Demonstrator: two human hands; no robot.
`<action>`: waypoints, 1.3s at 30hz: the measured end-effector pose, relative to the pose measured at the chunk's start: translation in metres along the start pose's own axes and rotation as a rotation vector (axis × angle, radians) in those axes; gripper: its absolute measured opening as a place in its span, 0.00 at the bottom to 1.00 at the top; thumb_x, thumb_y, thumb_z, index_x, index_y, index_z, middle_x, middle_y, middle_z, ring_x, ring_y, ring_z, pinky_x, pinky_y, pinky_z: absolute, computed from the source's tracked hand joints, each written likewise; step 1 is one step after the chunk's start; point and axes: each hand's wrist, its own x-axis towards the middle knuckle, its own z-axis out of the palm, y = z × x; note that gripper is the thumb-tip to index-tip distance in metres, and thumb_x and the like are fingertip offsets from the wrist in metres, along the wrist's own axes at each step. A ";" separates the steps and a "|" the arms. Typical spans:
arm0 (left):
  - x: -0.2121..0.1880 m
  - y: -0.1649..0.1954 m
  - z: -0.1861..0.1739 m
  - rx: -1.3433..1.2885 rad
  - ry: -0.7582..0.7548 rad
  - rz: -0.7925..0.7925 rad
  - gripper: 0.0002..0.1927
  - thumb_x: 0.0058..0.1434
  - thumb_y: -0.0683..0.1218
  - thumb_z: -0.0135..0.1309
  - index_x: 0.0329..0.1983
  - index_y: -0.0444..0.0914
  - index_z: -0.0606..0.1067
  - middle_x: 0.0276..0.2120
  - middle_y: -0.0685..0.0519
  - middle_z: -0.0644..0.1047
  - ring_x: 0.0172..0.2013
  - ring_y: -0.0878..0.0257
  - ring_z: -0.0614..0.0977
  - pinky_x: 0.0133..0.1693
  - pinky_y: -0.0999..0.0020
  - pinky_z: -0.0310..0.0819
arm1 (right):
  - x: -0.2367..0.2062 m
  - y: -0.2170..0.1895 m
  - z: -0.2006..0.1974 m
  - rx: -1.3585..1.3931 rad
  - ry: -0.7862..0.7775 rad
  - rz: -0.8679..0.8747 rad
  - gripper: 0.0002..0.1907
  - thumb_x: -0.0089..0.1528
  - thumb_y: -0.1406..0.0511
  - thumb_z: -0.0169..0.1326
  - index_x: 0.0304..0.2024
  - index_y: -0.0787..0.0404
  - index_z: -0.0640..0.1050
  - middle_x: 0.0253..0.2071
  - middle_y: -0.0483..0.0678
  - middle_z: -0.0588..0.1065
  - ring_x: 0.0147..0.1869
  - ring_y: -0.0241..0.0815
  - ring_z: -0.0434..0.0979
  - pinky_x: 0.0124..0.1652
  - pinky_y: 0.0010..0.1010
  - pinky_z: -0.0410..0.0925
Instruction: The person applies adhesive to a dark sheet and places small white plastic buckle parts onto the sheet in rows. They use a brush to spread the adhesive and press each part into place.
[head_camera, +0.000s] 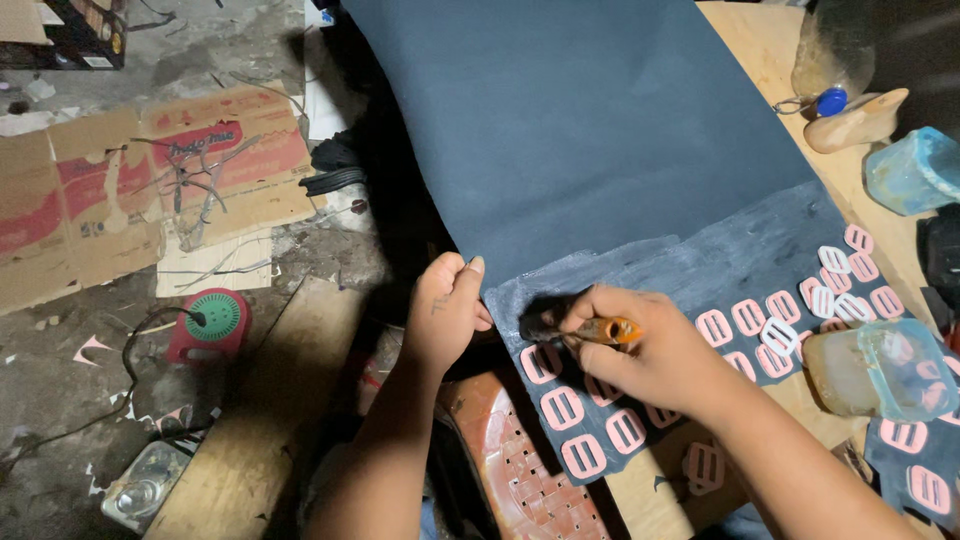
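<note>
A large dark blue-grey sheet (590, 130) lies over a wooden table (745, 45), its near part smeared with pale grey glue. My left hand (445, 310) pinches the sheet's near left edge. My right hand (640, 350) grips a small brush with an orange handle (605, 330), bristles pressed on the sheet near that edge. Several pink slotted buckle-shaped pieces (562, 408) lie stuck in rows on the glued area around my right hand.
An open translucent glue tub (880, 370) sits at the right. Farther back stand a blue container (915, 170), a wooden shoe last (855, 120) and a bottle. A red woven stool (515, 470) is below the table. Cardboard (120, 190) and a red round device (210, 325) lie on the floor.
</note>
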 end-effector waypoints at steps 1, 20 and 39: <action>0.000 0.001 0.001 0.000 0.005 0.001 0.15 0.69 0.49 0.47 0.30 0.35 0.69 0.20 0.52 0.75 0.19 0.66 0.80 0.22 0.71 0.77 | 0.001 0.000 0.001 0.020 -0.012 -0.005 0.06 0.56 0.73 0.55 0.36 0.63 0.78 0.24 0.43 0.78 0.22 0.33 0.79 0.24 0.27 0.72; 0.000 0.002 -0.001 -0.037 -0.002 -0.048 0.15 0.70 0.49 0.47 0.29 0.37 0.67 0.18 0.53 0.71 0.16 0.66 0.75 0.20 0.71 0.75 | 0.059 -0.048 0.004 -0.237 -0.180 0.113 0.08 0.58 0.66 0.56 0.38 0.63 0.74 0.23 0.49 0.78 0.19 0.36 0.75 0.22 0.30 0.71; 0.000 0.004 0.000 -0.057 -0.001 -0.080 0.14 0.70 0.49 0.46 0.30 0.36 0.69 0.20 0.53 0.73 0.18 0.67 0.77 0.21 0.72 0.75 | 0.031 -0.019 -0.013 -0.501 0.092 -0.158 0.14 0.57 0.59 0.62 0.33 0.61 0.72 0.21 0.51 0.77 0.24 0.49 0.79 0.28 0.37 0.70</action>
